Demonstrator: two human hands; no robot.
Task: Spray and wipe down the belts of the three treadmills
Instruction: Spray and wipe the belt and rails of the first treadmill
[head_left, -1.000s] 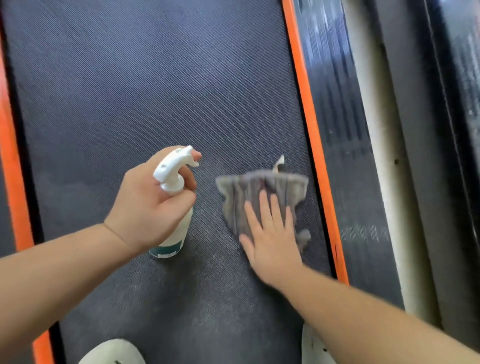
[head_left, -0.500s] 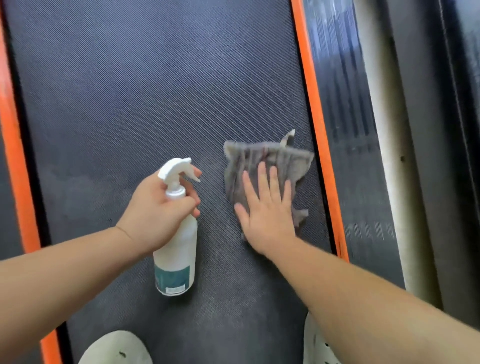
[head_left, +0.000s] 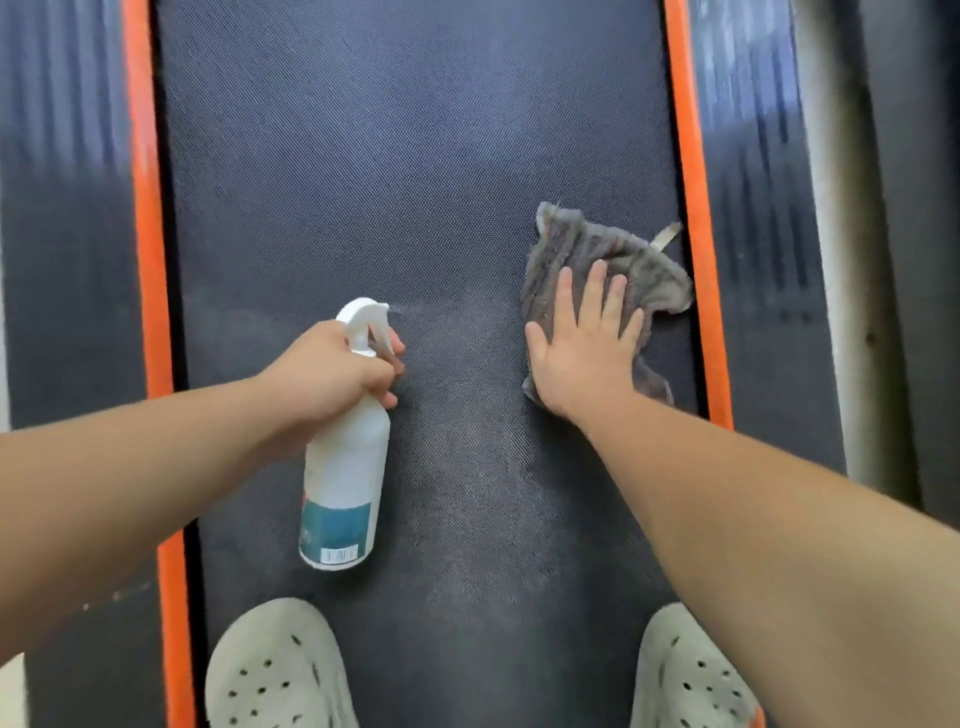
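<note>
Black textured rubber fills the view: a treadmill belt (head_left: 415, 156) running away from the camera, edged on both sides by dark side rails (head_left: 753, 208) and orange strips (head_left: 691, 208). A person stands on the belt in pale perforated clogs (head_left: 270, 670), both bare forearms reaching forward. A white spray bottle (head_left: 345, 478) with a teal label hangs over the belt's left-centre, nozzle pointing forward. A crumpled grey cloth (head_left: 571, 249) lies on the belt at its right edge, just beside the orange strip there. The left hand (head_left: 332, 369) has its grip clamped round the bottle's neck, fingers curled at the trigger. The right hand (head_left: 582, 353) presses the cloth flat, its grip apart, fingers straight and spread. A pale tag (head_left: 666, 235) sticks out of the cloth's far corner.
</note>
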